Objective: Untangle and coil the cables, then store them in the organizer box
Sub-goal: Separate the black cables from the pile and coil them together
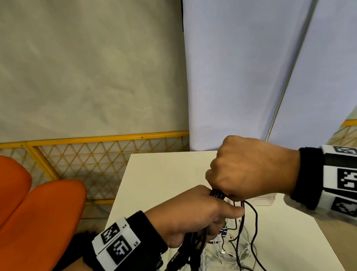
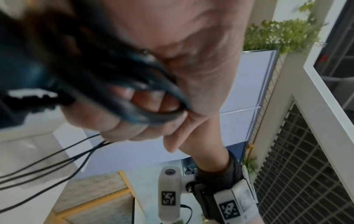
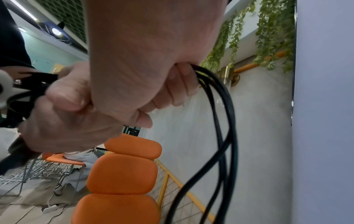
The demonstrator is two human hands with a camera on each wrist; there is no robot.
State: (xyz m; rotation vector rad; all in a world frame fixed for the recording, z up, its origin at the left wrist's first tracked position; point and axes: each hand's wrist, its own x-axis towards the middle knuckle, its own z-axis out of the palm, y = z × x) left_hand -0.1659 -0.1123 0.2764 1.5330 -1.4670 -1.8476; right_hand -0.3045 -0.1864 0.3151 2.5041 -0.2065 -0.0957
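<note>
Both hands are raised above a white table (image 1: 155,175), close together. My right hand (image 1: 244,167) is a fist gripping loops of black cable (image 3: 226,136); the strands hang down to the table (image 1: 254,228). My left hand (image 1: 198,215), just below and left of it, grips a bundle of thicker black cable (image 2: 145,109) whose ends dangle under the palm (image 1: 189,253). A tangle of white cables (image 1: 225,262) lies on the table under the hands. The organizer box is not in view.
An orange padded chair (image 1: 25,225) stands left of the table. A yellow wire-mesh fence (image 1: 98,156) runs behind, with a pale blue partition (image 1: 253,55) at the back right. A small white flat thing (image 1: 264,200) lies on the table behind the right hand.
</note>
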